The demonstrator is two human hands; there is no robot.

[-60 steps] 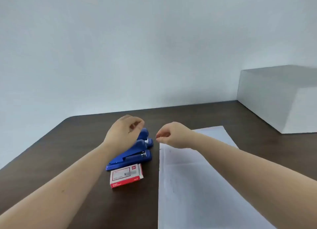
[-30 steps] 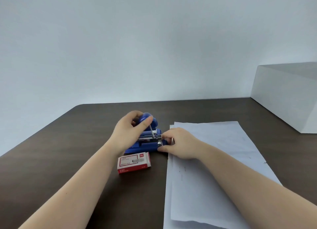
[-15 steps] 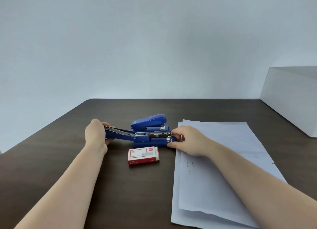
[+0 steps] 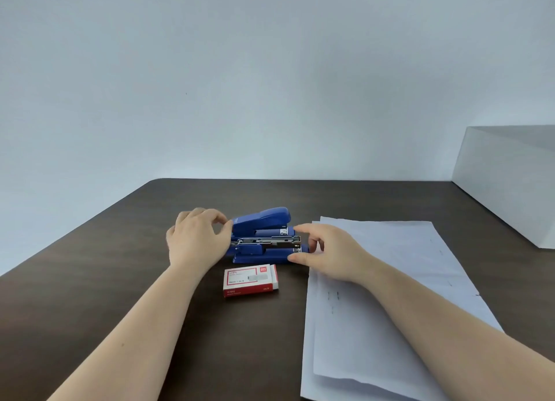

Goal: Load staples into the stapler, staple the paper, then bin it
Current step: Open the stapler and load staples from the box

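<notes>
**Both hands on the stapler, staple box waiting**

The blue stapler (image 4: 264, 238) sits on the dark table (image 4: 120, 280), its metal staple channel (image 4: 267, 242) exposed along the near side. The left hand (image 4: 196, 240) has its fingers loosely curled at the rear end, touching it but clamping nothing that I can make out; the right hand (image 4: 327, 253) is spread partway, thumb at the base's front corner, fingers just off the nose — steadying, not gripping. The staple box (image 4: 250, 280) lies just in front, closed and untouched.

My read: the stapler is rigid and fairly weighty, plastic shell likely a bit slick, so hold it by the base and rear. The box is light card — take it by its short ends; the staple strips inside should be brittle. The paper (image 4: 375, 280), loose sheets under the right forearm, is limp — lift by an edge.
</notes>
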